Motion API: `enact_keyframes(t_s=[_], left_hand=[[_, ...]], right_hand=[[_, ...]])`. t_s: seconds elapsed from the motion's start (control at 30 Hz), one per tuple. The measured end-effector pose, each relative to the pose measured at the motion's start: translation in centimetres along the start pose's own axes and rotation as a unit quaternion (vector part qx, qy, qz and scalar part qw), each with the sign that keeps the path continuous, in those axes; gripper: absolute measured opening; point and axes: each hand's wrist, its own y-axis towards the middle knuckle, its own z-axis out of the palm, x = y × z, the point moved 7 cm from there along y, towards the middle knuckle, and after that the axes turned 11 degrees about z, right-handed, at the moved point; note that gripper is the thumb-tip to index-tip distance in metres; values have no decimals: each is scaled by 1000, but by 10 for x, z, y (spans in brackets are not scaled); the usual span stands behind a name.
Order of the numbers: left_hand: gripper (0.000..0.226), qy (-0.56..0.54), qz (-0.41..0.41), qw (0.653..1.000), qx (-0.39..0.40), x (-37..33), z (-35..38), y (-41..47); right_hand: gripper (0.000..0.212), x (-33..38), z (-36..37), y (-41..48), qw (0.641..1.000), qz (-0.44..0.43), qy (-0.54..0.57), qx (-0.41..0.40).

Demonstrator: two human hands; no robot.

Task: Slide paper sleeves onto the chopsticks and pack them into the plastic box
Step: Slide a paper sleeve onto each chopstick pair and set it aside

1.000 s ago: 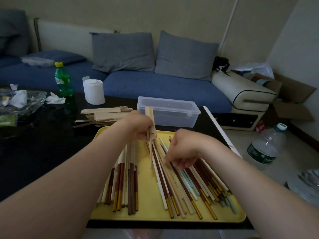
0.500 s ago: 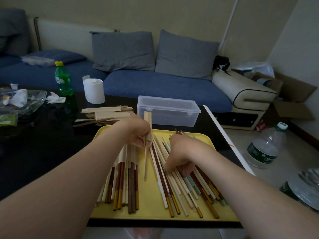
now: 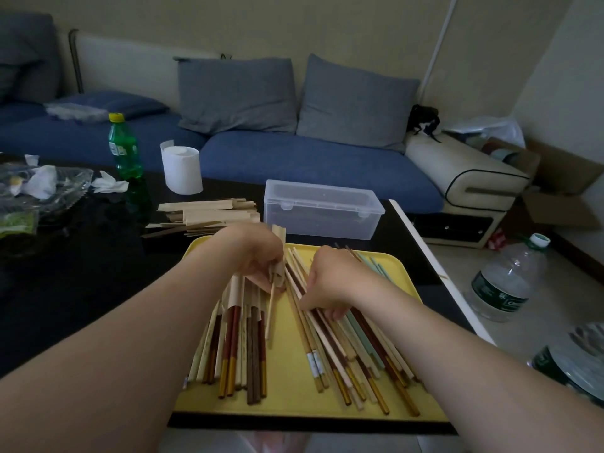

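My left hand (image 3: 258, 256) grips a tan paper sleeve (image 3: 279, 237) that stands upright, with one pale chopstick (image 3: 270, 308) hanging out of its lower end over the yellow tray (image 3: 287, 397). My right hand (image 3: 330, 282) rests knuckles-up on the loose chopsticks (image 3: 353, 354) at the tray's right, fingers curled around some of them. Sleeved chopsticks (image 3: 235, 348) lie at the tray's left. The clear plastic box (image 3: 322, 212) stands just behind the tray with nothing visible inside. A stack of paper sleeves (image 3: 209, 214) lies to its left.
On the black table stand a green bottle (image 3: 125, 147) and a white paper roll (image 3: 181, 170); a glass bowl of tissues (image 3: 39, 188) sits far left. A blue sofa (image 3: 294, 158) runs behind. Water bottles (image 3: 506, 282) stand on the floor at right.
My right hand has lowered onto the loose chopsticks and closed its fingers among them. The left hand has kept hold of the sleeve, and a pale chopstick now hangs from it.
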Motion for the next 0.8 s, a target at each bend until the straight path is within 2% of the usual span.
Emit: enact_keyframes(t_s=[0.07,0.1,0.2,0.3,0.5,0.63,0.8], left_hand=[[21,-3,0,1000,1,0,0,1],[21,-2,0,1000,0,0,-1,1],[25,4,9,1000,-1,0,-1,4],[24,3,10,1000,-1,0,-2,4],[22,-14,-11,1000,22,3,3,3],[20,-8,-11,999,34,3,6,-2],[22,-9,-13,999,40,4,8,-2]], right_hand=[[48,0,-3,-1,1000,-4,-4,-13],[45,1,-4,-2,1000,-15,-6,-19],[17,8,-2,-4,998,-54,-14,-33],[12,8,6,0,999,-39,-8,-17],[12,8,8,-2,1000,-8,-6,8],[22,11,12,-5,1000,-9,9,27],[14,5,11,-7,998,22,30,51]])
